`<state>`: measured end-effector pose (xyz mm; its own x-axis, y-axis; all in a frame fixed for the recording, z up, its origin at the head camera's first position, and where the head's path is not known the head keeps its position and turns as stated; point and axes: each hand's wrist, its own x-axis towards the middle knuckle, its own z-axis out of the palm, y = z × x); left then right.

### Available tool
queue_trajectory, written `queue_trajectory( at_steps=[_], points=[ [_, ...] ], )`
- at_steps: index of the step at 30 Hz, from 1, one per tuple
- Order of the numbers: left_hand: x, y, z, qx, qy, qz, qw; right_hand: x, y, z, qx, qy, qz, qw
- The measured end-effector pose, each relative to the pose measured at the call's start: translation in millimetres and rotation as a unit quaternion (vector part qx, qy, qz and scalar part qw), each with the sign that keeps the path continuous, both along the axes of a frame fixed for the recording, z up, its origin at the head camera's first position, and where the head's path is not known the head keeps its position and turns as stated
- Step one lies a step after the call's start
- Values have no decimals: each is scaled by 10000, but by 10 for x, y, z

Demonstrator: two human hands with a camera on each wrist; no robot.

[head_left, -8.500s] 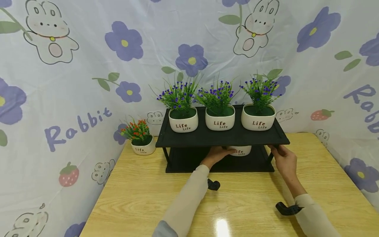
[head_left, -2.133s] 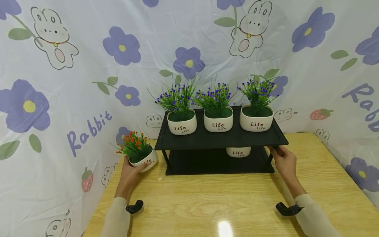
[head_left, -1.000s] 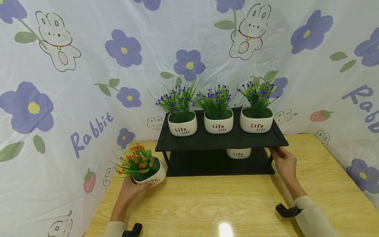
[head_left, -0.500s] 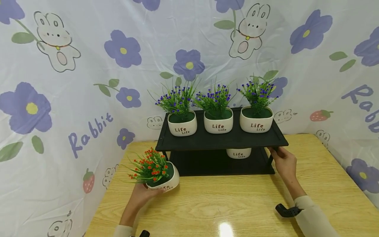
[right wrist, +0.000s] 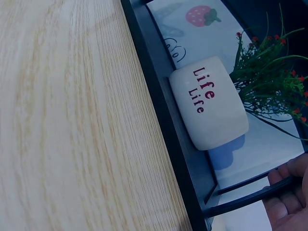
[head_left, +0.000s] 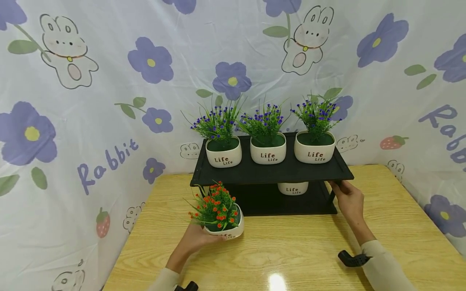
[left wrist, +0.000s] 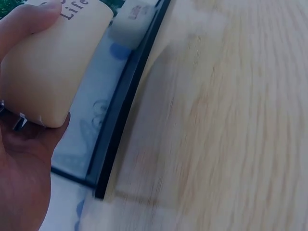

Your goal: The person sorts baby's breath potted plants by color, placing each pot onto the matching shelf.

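Note:
My left hand [head_left: 194, 239] holds a potted plant with orange-red flowers, its white pot [head_left: 238, 231] tilted, in front of the left end of a black two-tier shelf [head_left: 273, 174]. The left wrist view has the thumb across the front of this pot [left wrist: 53, 72] and fingers beneath it. On the shelf's right side, my right hand [head_left: 350, 202] grips the post under the top tier; in the right wrist view its fingers curl round the black post [right wrist: 240, 202]. A second red-flowered plant in a white pot [right wrist: 209, 106] stands on the lower tier, right half.
Three purple-flowered plants in white pots stand in a row on the top tier: left pot [head_left: 223, 155], middle pot [head_left: 268, 153], right pot [head_left: 314, 152]. The shelf stands on a wooden table [head_left: 291, 250] against a printed cloth backdrop [head_left: 109, 81].
My left hand came out from the lower tier, took the red-flowered plant from the table's left and carried it right, to before the shelf. My right hand has kept its place on the shelf.

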<state>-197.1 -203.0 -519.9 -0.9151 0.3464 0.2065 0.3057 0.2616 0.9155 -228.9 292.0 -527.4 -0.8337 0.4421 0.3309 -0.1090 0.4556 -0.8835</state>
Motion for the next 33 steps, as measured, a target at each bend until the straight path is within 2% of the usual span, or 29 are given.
queue_trajectory(
  at_steps=[3,4,6,10,11,13,20,27,30,33],
  points=[
    [-17,111,-10,-342,-170,0,9993,5,-3,8,13,33,7,10000],
    [-39,151,-12,-358,-74,-192,9991,6,-5,14,17,45,21,10000],
    [-62,214,-25,-579,-102,-226,9980,11,-10,28,10,84,62,9999],
    [-134,311,-47,-674,-63,-490,9965,18,-25,56,-41,116,80,9999],
    [-139,323,-56,-768,-205,-365,9962,17,-24,56,-42,109,69,9999],
    [-171,348,-71,-805,-205,-385,9958,15,-21,54,-34,86,31,10000],
    [-331,396,-151,-549,-471,-413,9965,22,-15,50,-8,98,4,10000],
    [-468,402,-215,-496,-787,-58,9956,20,-19,44,-62,-25,-23,10000],
    [-504,411,-229,-522,-819,106,9952,33,-31,45,-74,-35,-41,10000],
    [-540,415,-243,-510,-894,105,9946,34,-34,49,-69,15,-74,9999]
  ],
)
